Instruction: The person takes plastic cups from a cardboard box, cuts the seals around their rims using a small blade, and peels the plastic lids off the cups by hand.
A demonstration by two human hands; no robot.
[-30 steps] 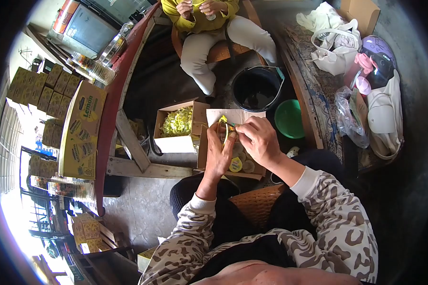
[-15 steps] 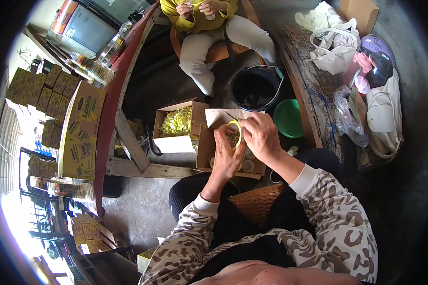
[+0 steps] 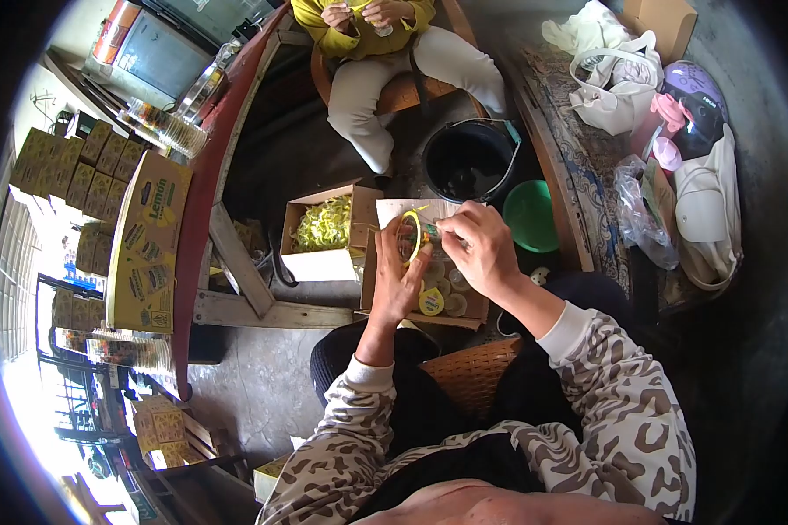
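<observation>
My left hand (image 3: 396,282) is wrapped round a clear plastic cup with a yellow rim (image 3: 411,236), its mouth tilted toward my right hand. A thin yellow strip sticks out at the top of the rim. Just right of the cup, my right hand (image 3: 481,249) is closed in a pinch; what it holds, if anything, is too small to make out. Below both hands stands an open cardboard box (image 3: 471,317) with several clear cups in it, one with a yellow lid (image 3: 431,302).
Left of my box, another carton (image 3: 320,267) holds yellow strips (image 3: 324,225). Beyond are a black bucket (image 3: 470,162) and a green basin (image 3: 531,217). A person (image 3: 381,61) sits opposite, handling a small clear item. Bags and a helmet (image 3: 696,92) lie on the right bench.
My left hand has moved slightly left with the cup and turned it. My right hand has come away from the rim, and the yellow-lidded cup in the box shows more.
</observation>
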